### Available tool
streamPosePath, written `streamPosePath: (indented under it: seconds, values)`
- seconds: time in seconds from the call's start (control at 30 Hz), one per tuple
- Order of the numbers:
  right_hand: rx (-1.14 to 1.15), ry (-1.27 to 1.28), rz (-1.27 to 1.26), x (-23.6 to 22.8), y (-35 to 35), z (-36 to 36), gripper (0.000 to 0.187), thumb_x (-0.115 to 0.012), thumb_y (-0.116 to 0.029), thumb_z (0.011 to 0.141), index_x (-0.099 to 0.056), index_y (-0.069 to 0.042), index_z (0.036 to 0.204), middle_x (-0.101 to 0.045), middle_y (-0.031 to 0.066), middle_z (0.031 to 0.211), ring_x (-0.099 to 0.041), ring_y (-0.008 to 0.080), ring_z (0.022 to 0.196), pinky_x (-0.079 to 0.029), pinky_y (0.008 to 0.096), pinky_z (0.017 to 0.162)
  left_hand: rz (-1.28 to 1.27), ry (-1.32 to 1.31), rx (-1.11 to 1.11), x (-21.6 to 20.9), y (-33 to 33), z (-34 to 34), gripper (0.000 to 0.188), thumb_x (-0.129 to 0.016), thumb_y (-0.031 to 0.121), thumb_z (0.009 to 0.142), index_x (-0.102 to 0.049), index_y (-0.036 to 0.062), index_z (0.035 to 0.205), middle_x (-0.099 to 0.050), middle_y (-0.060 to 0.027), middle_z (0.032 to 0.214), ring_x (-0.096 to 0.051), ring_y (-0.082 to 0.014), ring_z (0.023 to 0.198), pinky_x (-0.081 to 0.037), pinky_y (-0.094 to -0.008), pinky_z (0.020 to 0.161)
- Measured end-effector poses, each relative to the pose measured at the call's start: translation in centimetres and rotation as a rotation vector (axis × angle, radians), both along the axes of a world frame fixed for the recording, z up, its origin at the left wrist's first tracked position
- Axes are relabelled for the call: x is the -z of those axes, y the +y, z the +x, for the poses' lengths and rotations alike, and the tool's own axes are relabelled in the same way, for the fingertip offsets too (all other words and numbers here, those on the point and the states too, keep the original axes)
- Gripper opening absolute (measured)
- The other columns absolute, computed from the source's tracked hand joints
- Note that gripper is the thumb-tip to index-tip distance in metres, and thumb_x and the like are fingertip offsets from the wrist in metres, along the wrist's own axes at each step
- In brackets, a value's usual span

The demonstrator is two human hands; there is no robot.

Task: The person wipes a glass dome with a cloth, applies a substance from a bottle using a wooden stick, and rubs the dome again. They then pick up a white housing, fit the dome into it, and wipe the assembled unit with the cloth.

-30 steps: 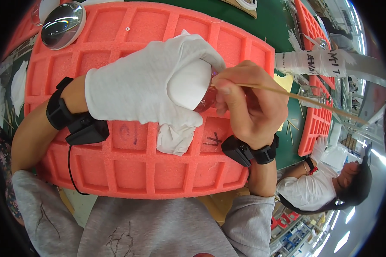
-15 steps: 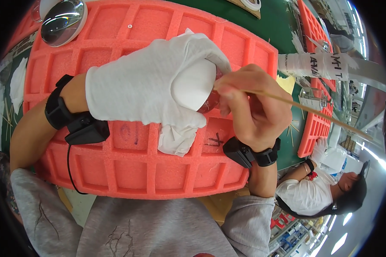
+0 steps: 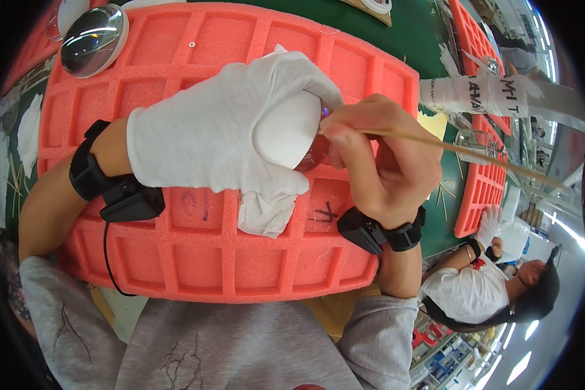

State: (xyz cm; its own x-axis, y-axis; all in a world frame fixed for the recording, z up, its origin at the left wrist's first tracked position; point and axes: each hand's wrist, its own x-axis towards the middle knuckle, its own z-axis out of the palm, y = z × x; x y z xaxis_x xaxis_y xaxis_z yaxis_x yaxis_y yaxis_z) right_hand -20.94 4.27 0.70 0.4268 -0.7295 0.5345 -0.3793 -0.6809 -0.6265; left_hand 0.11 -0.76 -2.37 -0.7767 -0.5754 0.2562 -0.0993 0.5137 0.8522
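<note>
Small rounded glass lens [image 3: 313, 153], cupped in the white-gloved left hand [image 3: 234, 130], could slip or scratch if the thin wooden stick [image 3: 448, 148] pinched in the bare right hand [image 3: 383, 162] presses hard.

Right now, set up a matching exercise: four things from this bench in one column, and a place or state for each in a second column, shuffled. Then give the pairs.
Column one:
1. left hand
2. right hand
3. thin wooden stick
4. glass lens

Column two:
A. lies in a far-left pocket of the orange foam tray
B. bare, with a black band at the wrist
C. wears a white glove and cups a small glassy piece
D. pinched between fingertips, its long end pointing right

Pairs: 1-C, 2-B, 3-D, 4-A
</note>
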Motion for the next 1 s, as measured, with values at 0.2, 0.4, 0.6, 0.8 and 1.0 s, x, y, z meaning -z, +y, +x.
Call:
streamPosePath:
  seconds: [0.2, 0.4, 0.6, 0.8, 1.0]
  values:
    - [-0.011, -0.028, 0.014, 0.2, -0.1, 0.0, 0.005, -0.067, 0.01, 0.083, -0.066, 0.009, 0.088, -0.07, 0.0152, 0.08, -0.059, 0.0173, 0.057, -0.045, 0.0268, 0.052, 0.007, -0.013, -0.003, -0.2, 0.0, 0.0, 0.065, -0.086, 0.013, 0.065, -0.058, 0.0058, 0.122, -0.059, -0.0119, 0.118, -0.058, -0.0331, 0.108, -0.049, -0.0404, 0.095]
    - [-0.095, -0.022, -0.047, 0.7, -0.4, -0.7, 0.002, -0.064, 0.005, 0.09, -0.064, 0.006, 0.091, -0.068, 0.0118, 0.08, -0.058, 0.013, 0.059, -0.044, 0.0241, 0.052, 0.131, -0.008, -0.019, -1.6, 0.4, -0.2, 0.053, -0.083, 0.012, 0.072, -0.059, 0.0051, 0.119, -0.06, -0.0088, 0.114, -0.06, -0.024, 0.107, -0.048, -0.0364, 0.094]
    - [0.336, -0.488, 0.483, 1.2, -1.0, -2.2, 0.019, -0.053, -0.015, 0.103, -0.061, 0.0, 0.095, -0.058, 0.0028, 0.073, -0.048, 0.0068, 0.056, -0.036, 0.0213, 0.049, 0.469, -0.053, -0.122, -2.5, 0.0, -0.6, 0.023, -0.067, 0.013, 0.091, -0.063, 0.0024, 0.112, -0.064, -0.0076, 0.108, -0.061, -0.0174, 0.103, -0.048, -0.0316, 0.094]
    - [0.36, -0.494, 0.613, 1.7, -1.2, -2.4, 0.025, -0.05, -0.021, 0.106, -0.062, -0.001, 0.096, -0.054, 0.0007, 0.073, -0.043, 0.0054, 0.054, -0.032, 0.0206, 0.047, 0.293, 0.098, -0.081, -1.6, -0.4, 0.3, 0.025, -0.053, 0.017, 0.099, -0.063, -0.0013, 0.114, -0.065, -0.0102, 0.113, -0.062, -0.0196, 0.108, -0.046, -0.0312, 0.098]
    - [0.383, -0.55, 0.576, 1.6, -1.6, -2.4, 0.025, -0.051, -0.02, 0.105, -0.066, -0.001, 0.101, -0.056, 0.0, 0.074, -0.044, 0.0058, 0.055, -0.033, 0.0206, 0.048, -0.114, -0.061, -0.021, -1.7, 0.3, 0.6, 0.05, -0.074, 0.022, 0.081, -0.06, 0.0006, 0.124, -0.062, -0.0111, 0.126, -0.058, -0.0241, 0.119, -0.042, -0.037, 0.107]
